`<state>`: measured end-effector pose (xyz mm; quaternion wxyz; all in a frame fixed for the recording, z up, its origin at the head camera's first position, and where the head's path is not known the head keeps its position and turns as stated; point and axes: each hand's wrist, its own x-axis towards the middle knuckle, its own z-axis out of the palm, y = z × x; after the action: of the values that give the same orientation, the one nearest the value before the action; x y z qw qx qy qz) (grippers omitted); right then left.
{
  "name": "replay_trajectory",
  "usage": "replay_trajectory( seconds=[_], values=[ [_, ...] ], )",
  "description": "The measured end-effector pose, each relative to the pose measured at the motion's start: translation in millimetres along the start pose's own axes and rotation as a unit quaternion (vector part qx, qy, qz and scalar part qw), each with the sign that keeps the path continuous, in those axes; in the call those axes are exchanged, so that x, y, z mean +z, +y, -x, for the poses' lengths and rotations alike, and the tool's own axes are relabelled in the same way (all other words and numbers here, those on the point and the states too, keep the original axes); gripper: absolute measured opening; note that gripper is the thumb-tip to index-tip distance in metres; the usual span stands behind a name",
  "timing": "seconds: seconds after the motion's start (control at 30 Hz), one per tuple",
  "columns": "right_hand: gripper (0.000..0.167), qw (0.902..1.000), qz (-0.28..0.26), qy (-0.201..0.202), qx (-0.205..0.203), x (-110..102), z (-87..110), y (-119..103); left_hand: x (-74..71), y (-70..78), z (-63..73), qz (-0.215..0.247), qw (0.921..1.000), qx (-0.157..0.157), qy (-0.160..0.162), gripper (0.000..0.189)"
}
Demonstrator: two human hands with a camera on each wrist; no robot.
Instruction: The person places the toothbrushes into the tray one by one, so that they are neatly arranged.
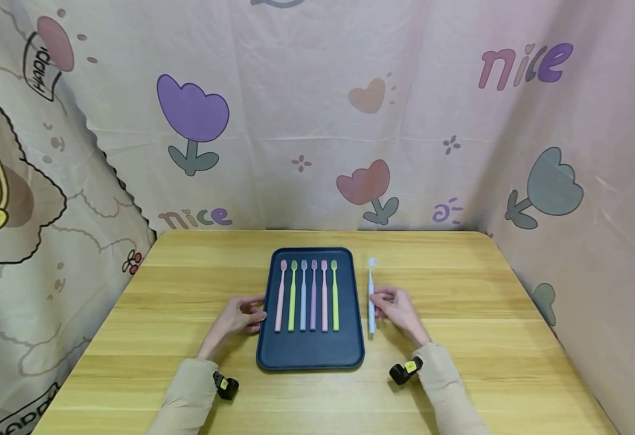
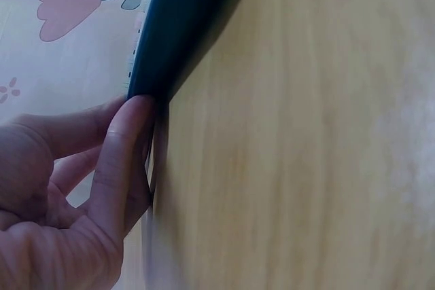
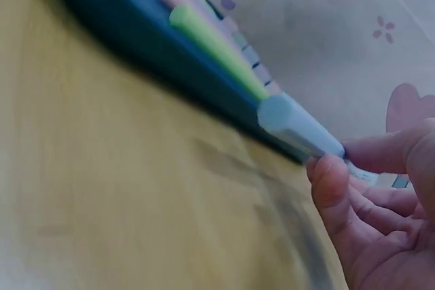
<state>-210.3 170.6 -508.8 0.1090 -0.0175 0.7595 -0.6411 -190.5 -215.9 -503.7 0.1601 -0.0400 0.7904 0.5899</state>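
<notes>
A light blue toothbrush (image 1: 371, 314) is pinched between the thumb and fingers of my right hand (image 1: 399, 309), just right of the dark blue tray (image 1: 312, 353). Its bristle head points to the back; in the right wrist view the handle end of the toothbrush (image 3: 292, 123) faces the camera. My left hand (image 1: 239, 315) grips the tray's left rim, the thumb and fingertips meeting at the edge in the left wrist view. Several toothbrushes lie side by side on the tray, heads to the back: a pink one (image 1: 280, 302) at the left, then green, blue, purple, pink and a green one (image 1: 335, 302) at the right.
The tray stands on a wooden table (image 1: 186, 266). Printed curtains (image 1: 295, 72) hang behind the table and at both sides. A small black camera (image 1: 226, 385) sits at the left wrist and another black camera (image 1: 406, 370) at the right wrist.
</notes>
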Motion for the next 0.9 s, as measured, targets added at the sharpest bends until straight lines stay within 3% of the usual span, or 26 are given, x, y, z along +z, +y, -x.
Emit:
replay_trajectory(
  seconds=[0.37,0.9],
  values=[
    [0.031,0.9999,-0.005,-0.008,-0.012,19,-4.2,-7,-0.1,0.1,0.0,0.003,1.0,-0.002,0.001,0.053],
    [0.013,0.9947,0.089,0.038,-0.034,42,-14.3,-8,-1.2,1.0,3.2,0.009,0.9997,0.016,-0.019,0.056]
  ],
)
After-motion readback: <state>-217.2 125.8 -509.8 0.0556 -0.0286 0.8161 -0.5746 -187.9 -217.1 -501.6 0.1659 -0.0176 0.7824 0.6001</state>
